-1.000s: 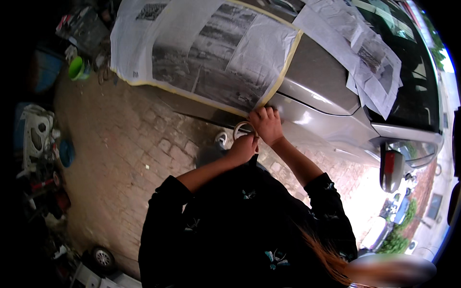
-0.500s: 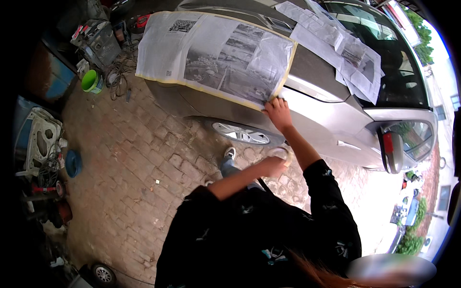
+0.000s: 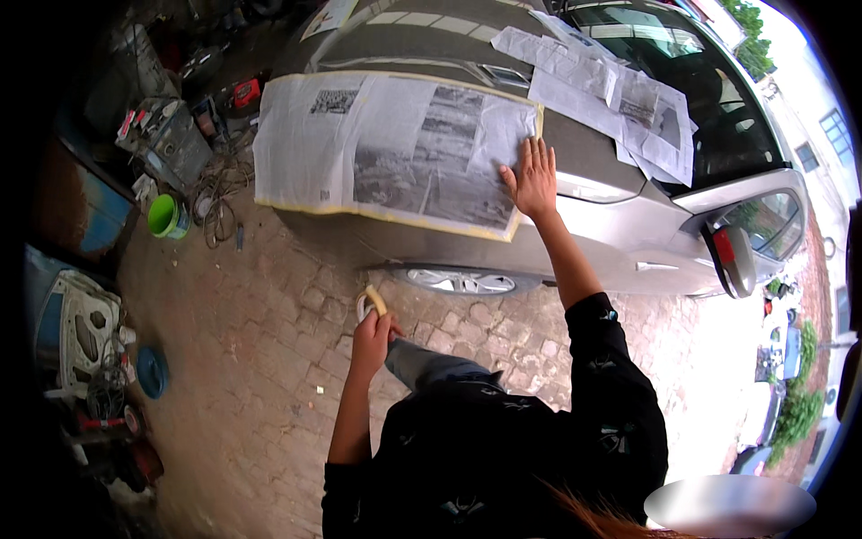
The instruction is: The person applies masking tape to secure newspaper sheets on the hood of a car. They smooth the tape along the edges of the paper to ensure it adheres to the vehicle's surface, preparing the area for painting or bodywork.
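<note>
A large newspaper sheet [image 3: 305, 162] lies over the front of a grey-brown car [image 3: 413, 251], edged with yellow masking tape. My right hand [image 3: 533, 184] rests on the sheet's right edge with its fingers stretched out, and holds nothing. Down at my left, away from the car, my left hand [image 3: 369, 340] is closed round a roll of masking tape [image 3: 375, 300]. More loose newspaper [image 3: 620, 103] covers the part of the car near the windshield.
The car's wheel [image 3: 462, 282] and side mirror [image 3: 732, 260] face me. On the brick paving [image 3: 242, 332] at left stand a green bucket [image 3: 167, 217], a grey box-shaped machine [image 3: 171, 139] with cables, a white metal panel [image 3: 83, 323] and a blue basin [image 3: 152, 372].
My right hand has moved up from the sheet's lower right corner and flattened along its right edge. My left hand has swung out to the left with the tape roll.
</note>
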A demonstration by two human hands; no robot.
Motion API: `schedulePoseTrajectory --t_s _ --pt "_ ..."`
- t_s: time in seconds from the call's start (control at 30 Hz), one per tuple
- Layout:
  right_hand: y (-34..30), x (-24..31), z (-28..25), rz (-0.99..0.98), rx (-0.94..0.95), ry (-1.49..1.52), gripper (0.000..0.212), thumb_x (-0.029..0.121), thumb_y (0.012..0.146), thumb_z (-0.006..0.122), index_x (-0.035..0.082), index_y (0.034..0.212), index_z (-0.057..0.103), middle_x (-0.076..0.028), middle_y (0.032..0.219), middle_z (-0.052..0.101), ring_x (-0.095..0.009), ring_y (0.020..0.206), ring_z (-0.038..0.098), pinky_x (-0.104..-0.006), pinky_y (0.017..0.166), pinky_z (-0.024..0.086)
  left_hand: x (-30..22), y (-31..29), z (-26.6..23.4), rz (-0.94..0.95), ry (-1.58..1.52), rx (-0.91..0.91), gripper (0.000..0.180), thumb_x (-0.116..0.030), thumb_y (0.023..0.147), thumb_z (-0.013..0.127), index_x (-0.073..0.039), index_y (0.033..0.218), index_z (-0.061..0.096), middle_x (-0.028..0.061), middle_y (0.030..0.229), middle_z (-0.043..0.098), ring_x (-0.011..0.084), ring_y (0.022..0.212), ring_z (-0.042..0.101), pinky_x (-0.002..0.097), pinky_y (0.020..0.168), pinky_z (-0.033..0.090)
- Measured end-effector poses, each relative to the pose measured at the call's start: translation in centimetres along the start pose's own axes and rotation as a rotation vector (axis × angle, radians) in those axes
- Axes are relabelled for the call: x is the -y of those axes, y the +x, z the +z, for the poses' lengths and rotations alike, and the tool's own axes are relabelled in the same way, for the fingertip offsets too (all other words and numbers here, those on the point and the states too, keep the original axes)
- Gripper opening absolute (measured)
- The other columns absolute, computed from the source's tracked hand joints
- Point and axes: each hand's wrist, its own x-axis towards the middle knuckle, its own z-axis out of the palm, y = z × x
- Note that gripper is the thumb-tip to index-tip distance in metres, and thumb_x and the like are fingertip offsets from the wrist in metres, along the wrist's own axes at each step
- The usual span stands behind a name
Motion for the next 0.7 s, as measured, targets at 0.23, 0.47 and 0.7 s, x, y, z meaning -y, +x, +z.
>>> schedulePoseTrajectory --t_s 0.23,0.47,0.7 --pt "5.8 -0.7 2.9 0.208 0.027 -0.038 0.088 0.062 0.090 0.037 -0.013 0.135 0.034 -0.027 0.140 0.040 -0.035 0.136 0.031 -0.0447 0.116 0.013 -0.4 1.8 -10.1 -0.080 -0.031 -0.128 0.026 -0.019 0.099 0.043 0.002 0.097 0.057 0.0086 0.074 0.065 0.0120 0.064 0.057 0.0250 0.062 0.046" --pt "10.5 -0.3 4.2 0.239 0.110 -0.166 0.087 0.062 0.090 0.039 -0.014 0.132 0.038 -0.028 0.138 0.042 -0.036 0.134 0.034 -0.0446 0.115 0.017 -4.0 7.3 -17.0 -0.070 0.004 -0.216 0.026 -0.019 0.099 0.042 0.003 0.101 0.056 0.0087 0.076 0.065 0.0128 0.066 0.058 0.0262 0.064 0.047" --pt "11.9 1.3 3.7 0.379 -0.024 -0.047 0.065 0.044 0.089 0.057 -0.005 0.129 0.046 -0.025 0.131 0.049 -0.040 0.123 0.045 -0.0497 0.110 0.023 -8.0 13.2 -20.5 -0.011 -0.171 -0.197 0.023 -0.019 0.099 0.046 0.000 0.102 0.059 0.0047 0.075 0.062 0.0096 0.066 0.055 0.0238 0.062 0.044"
